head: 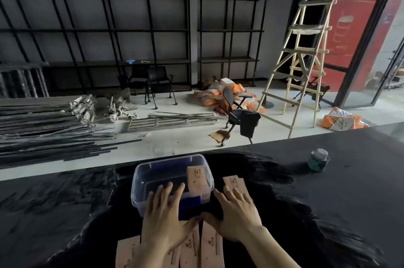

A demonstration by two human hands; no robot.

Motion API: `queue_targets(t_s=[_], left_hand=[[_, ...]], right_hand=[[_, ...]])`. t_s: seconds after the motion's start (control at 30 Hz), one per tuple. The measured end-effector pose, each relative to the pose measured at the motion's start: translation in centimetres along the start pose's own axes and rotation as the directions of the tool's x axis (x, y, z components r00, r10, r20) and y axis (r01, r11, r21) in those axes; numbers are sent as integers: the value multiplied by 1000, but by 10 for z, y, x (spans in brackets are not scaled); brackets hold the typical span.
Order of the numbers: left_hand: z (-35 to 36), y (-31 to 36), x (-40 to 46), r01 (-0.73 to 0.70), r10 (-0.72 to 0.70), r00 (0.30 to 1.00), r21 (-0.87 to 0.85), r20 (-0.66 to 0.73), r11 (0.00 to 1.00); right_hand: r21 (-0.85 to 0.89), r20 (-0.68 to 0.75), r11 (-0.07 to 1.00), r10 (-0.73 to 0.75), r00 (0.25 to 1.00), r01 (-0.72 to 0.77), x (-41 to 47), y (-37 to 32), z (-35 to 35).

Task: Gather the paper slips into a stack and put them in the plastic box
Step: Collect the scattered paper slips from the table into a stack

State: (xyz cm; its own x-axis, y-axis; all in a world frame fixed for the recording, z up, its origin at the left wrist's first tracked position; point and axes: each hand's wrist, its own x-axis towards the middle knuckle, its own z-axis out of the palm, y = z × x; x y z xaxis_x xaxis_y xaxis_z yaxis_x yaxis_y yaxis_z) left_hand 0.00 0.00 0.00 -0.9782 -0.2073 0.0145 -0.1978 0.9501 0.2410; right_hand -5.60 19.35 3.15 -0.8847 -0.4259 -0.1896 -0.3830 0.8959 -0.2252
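Head view is showing both hands spread flat, grips open and holding nothing: left hand (162,219) hovering over the clear plastic box (140,182), right hand (237,216) pressing a tan paper slip (232,181) on the dark surface (328,202). More printed tan slips (211,248) are lying beneath the wrists; another slip (196,178) is sitting inside the box.

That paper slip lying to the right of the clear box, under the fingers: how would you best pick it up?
The slip lies flat on the dark table, so there is no edge to pinch from above. Its far end pokes out beyond the right hand. I would probably press down with the fingertips, slide it toward the body, then lift its near short end with the thumb beneath.
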Motion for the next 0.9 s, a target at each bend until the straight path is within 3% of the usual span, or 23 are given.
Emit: queue_targets(t_s=[0.2, 0.5, 0.6, 0.8, 0.9], left_hand=[[32, -7, -10, 22, -22, 1000, 67, -2, 998], [35, -17, 6, -37, 44, 992, 55, -119, 998], [24, -14, 13, 12, -10, 999, 74, -34, 997], [47, -8, -15, -18, 14, 990, -26, -142, 999], [65, -6, -34, 23, -22, 999, -61, 27, 998]], right_hand=[[-30, 62, 1000, -1, 998, 3, -2, 2, 18], [-67, 125, 996, -50, 991, 58, 2, 0, 37], [-69, 157, 990, -109, 982, 121, 4, 1, 43], [-71, 188, 980, -169, 967, 185, 3, 3, 60], [-79, 129, 982, -161, 978, 172, -3, 4, 66]])
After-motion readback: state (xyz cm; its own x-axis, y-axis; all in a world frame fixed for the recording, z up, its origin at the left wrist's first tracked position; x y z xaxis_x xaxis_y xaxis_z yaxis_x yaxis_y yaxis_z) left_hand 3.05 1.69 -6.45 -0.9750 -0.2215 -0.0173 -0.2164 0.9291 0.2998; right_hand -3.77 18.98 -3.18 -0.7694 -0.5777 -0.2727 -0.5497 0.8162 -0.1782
